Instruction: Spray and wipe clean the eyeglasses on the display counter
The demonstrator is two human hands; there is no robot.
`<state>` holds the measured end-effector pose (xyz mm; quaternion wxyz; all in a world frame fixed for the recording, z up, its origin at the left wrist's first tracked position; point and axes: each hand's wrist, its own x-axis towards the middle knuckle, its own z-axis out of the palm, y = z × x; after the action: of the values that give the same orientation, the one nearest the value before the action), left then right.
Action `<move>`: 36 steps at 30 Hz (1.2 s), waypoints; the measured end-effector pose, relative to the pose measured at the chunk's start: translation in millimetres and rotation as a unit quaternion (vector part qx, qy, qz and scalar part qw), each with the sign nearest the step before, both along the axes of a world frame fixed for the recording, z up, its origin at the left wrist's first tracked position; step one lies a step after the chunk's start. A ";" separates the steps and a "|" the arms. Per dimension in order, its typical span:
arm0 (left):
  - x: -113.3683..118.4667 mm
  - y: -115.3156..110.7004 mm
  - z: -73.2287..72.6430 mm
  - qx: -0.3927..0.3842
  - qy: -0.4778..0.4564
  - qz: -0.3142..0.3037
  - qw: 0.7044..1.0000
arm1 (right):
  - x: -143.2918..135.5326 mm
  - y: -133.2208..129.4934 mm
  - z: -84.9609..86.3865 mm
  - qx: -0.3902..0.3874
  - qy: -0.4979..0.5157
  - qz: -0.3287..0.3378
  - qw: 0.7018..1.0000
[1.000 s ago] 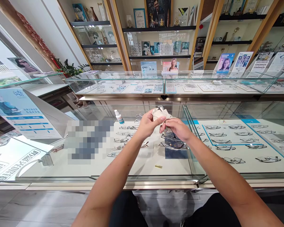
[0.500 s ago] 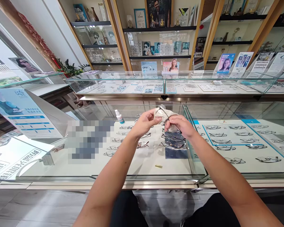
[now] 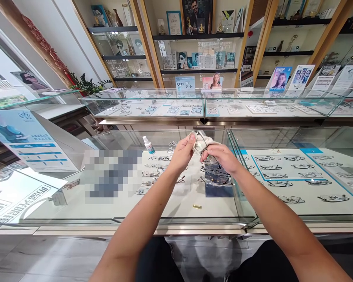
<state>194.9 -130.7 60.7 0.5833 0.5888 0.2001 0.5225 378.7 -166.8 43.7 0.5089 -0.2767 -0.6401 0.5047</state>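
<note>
Both hands are raised over the glass display counter, close together. My left hand (image 3: 184, 152) pinches a pale cloth (image 3: 200, 144), its thumb on top. Dark-rimmed glasses (image 3: 205, 139) are partly wrapped in the cloth, with much of the frame hidden. My right hand (image 3: 222, 156) has its fingers closed at the lower right of the cloth, against the glasses. Below the hands, more glasses (image 3: 214, 180) lie in a column on a dark blue panel (image 3: 219, 191) inside the counter.
A white spray bottle (image 3: 148, 145) stands on the counter left of my hands. A blue-and-white sign (image 3: 32, 137) is at the left. Rows of glasses (image 3: 300, 166) lie in the right case. Another glass counter (image 3: 153, 117) and shelves stand beyond.
My left hand has shifted slightly right and its thumb has turned upward on the cloth. My right hand has moved slightly left, its fingers a little straighter.
</note>
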 end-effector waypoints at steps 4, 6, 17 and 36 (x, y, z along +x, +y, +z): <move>-2.8 9.0 0.9 -0.011 -0.024 0.019 0.999 | 6.8 -2.1 9.4 0.009 0.062 -0.049 0.997; -3.4 11.4 -0.8 -0.008 -0.020 0.016 1.000 | 10.5 -3.1 14.2 0.036 0.078 -0.090 0.992; 0.9 -10.3 4.0 0.077 0.120 -0.026 0.989 | 14.5 1.6 10.8 0.065 0.044 -0.128 0.989; 11.0 -19.5 -8.5 -0.011 0.095 -0.072 0.993 | -0.9 -4.8 6.8 -0.035 0.073 -0.100 0.992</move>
<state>205.9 -150.3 52.1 0.6045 0.6422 0.2178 0.4180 377.8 -171.6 50.5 0.5923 -0.3192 -0.5519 0.4925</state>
